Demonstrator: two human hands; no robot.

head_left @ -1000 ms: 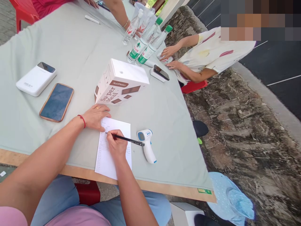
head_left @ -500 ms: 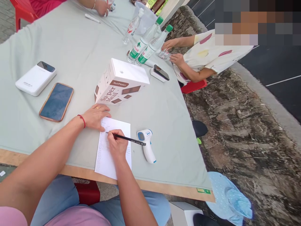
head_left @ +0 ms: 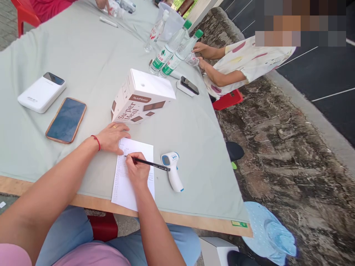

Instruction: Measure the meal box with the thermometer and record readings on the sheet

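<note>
The right hand (head_left: pixel 138 170) is down on the sheet of paper (head_left: pixel 133 184), its fingers pinched around a black pen (head_left: pixel 151 163) with the tip on the upper part of the printed list. The left hand (head_left: pixel 113 136) lies flat, fingers spread and holding nothing, pressing the sheet's top left corner to the surface (head_left: pixel 91 62). The paper sits at the near edge, its bottom reaching right to the wooden lip, and that looks like the weak spot: if the left hand lifts, the pen's drag could skew the sheet or slide it off toward the lap. The pen's back end points at a thermometer (head_left: pixel 173 170) lying just beside the paper, so a wide stroke might knock it and send it rolling toward the edge. A box (head_left: pixel 142 96) stands just beyond the left hand, close enough to crowd the knuckles. Further left lie a phone (head_left: pixel 66 119) and a white power bank (head_left: pixel 41 92), well clear. 2 green-capped bottles (head_left: pixel 173 51) stand far up the surface near another person's hands, apart from this work.
</note>
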